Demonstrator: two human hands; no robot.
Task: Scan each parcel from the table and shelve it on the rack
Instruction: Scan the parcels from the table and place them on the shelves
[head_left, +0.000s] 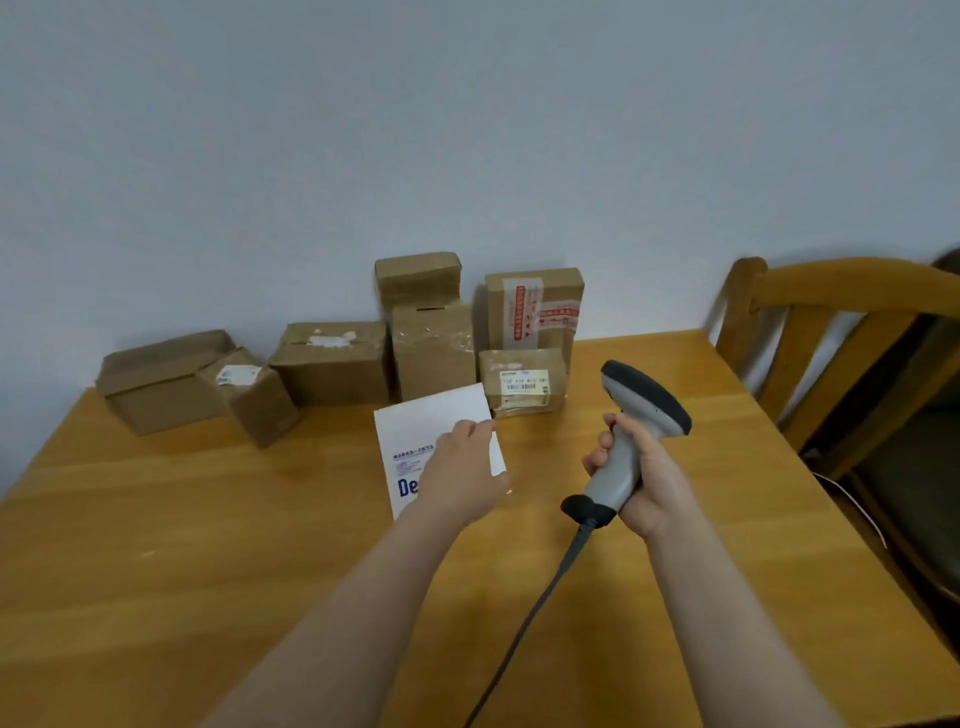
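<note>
Looks early in the task, judging by the pile. Nothing visibly shelved, and no rack in view, so cannot tell what sits there.

Left to scan, lined up at the far edge of the bench (208, 519) against the wall:
- a wide box (156, 384)
- a small tilted box (249, 395) with a label, leaning on the wide one
- a box with torn white tape (332, 364)
- a tall taped box (434, 353) with a little box (418, 278) on top
- a box with red-printed tape (530, 312)
- just in front of that, a small barcode box (522, 384)

Currently on the white parcel (431, 431): tilted up near the middle of the bench, just in front of the tall taped box, blue print facing the camera. Cannot tell if its lower edge touches the bench. No barcode seen on that face, so probably needs turning before the scan.

Left hand (462, 467) grasping the white parcel at its right edge, fingers curled over the upper corner, thumb hidden.

Right hand (639, 478) clenched round the grip of the scanner (639, 415), head raised above the fist and apparently not aimed at the white parcel. Cable (535, 613) trailing down toward the near edge. Cannot tell whether the trigger is pressed.

Wooden chair (831, 338) at the right of the bench.
</note>
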